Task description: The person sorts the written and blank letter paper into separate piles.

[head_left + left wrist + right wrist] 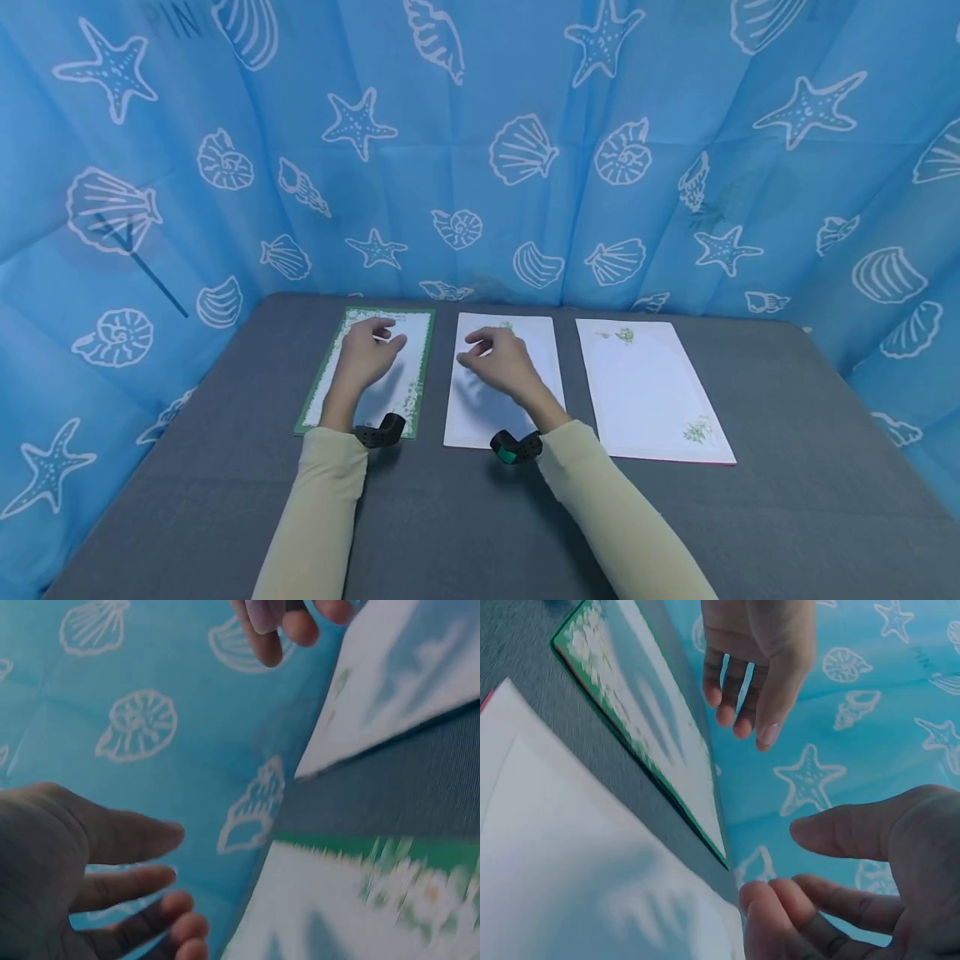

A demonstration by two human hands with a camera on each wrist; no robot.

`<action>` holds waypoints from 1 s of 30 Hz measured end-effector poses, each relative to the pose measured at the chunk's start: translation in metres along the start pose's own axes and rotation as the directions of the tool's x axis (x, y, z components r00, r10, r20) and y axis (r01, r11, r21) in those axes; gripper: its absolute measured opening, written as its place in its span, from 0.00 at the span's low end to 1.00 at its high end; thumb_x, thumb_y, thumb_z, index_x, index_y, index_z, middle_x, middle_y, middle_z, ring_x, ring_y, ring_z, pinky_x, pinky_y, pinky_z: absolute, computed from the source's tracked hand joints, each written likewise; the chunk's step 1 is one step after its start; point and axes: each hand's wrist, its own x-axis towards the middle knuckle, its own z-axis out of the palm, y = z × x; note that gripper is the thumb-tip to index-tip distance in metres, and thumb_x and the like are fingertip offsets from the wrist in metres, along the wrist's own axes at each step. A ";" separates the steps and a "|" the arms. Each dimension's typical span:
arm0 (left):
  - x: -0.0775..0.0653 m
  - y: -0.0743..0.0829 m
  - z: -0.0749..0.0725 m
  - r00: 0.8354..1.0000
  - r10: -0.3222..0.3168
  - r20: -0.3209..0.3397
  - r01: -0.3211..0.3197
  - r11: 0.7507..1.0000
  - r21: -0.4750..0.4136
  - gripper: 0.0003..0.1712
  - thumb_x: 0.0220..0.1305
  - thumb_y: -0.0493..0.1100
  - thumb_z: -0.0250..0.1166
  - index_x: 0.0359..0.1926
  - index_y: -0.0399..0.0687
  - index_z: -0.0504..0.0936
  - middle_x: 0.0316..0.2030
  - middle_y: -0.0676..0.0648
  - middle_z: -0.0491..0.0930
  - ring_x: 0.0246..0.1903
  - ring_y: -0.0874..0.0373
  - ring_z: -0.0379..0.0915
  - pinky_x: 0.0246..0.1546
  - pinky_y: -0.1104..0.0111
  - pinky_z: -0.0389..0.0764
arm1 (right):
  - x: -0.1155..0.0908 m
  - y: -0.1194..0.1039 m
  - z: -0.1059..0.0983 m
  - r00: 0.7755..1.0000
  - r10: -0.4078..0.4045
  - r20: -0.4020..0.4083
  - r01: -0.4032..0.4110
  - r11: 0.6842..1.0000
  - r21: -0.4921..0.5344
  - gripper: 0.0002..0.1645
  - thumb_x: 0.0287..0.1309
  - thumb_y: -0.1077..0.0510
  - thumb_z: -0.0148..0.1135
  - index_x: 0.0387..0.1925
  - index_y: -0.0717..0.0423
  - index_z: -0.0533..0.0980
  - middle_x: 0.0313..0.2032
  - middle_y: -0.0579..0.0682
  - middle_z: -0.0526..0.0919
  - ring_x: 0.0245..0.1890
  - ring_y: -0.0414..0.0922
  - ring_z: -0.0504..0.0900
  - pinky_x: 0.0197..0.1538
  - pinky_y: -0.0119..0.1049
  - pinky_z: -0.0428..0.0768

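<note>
Three paper pads lie in a row on the grey table. My left hand (366, 354) hovers over the green-bordered pad (414, 367) at the left, its fingers loosely bent with nothing between them. Over the white middle pad (467, 421) hangs my right hand (501, 360), thumb and fingers apart and holding nothing. A second white pad (652, 392), with small green leaf prints at two corners, lies to the right of both hands. In the left wrist view, white flowers show along the green border (435, 892). Shadows of the hands fall on the left and middle pads.
A blue curtain (450, 167) with white shell and starfish prints hangs behind the table and along its sides. The grey tablecloth (435, 533) stretches in front of the pads. Dark bands (517, 448) are worn on both wrists, below light sleeves.
</note>
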 end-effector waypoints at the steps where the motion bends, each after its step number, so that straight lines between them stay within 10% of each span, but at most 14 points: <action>1: 0.000 0.001 0.002 1.000 0.015 0.015 -0.015 1.000 -0.024 0.26 0.73 0.44 0.61 0.66 0.35 0.75 0.53 0.34 0.77 0.54 0.39 0.76 0.52 0.48 0.77 | -0.002 0.002 -0.004 1.000 -0.009 -0.009 0.009 1.000 0.003 0.23 0.63 0.56 0.68 0.56 0.63 0.80 0.37 0.52 0.84 0.34 0.46 0.81 0.34 0.39 0.77; 13: -0.004 0.022 0.032 0.982 0.165 0.097 -0.148 0.975 -0.164 0.22 0.71 0.41 0.64 0.62 0.35 0.78 0.48 0.38 0.79 0.49 0.44 0.76 0.48 0.53 0.79 | -0.019 0.036 -0.043 0.993 -0.070 -0.099 0.068 0.997 -0.022 0.22 0.62 0.58 0.70 0.55 0.64 0.81 0.37 0.54 0.84 0.38 0.50 0.83 0.38 0.39 0.79; 30: -0.014 0.039 0.074 0.971 0.175 0.161 -0.157 0.981 -0.117 0.23 0.69 0.42 0.67 0.61 0.38 0.80 0.43 0.44 0.81 0.45 0.50 0.79 0.48 0.54 0.79 | -0.030 0.064 -0.074 0.992 0.011 -0.122 -0.009 1.000 0.012 0.21 0.65 0.60 0.67 0.56 0.66 0.79 0.40 0.58 0.83 0.42 0.52 0.84 0.41 0.40 0.82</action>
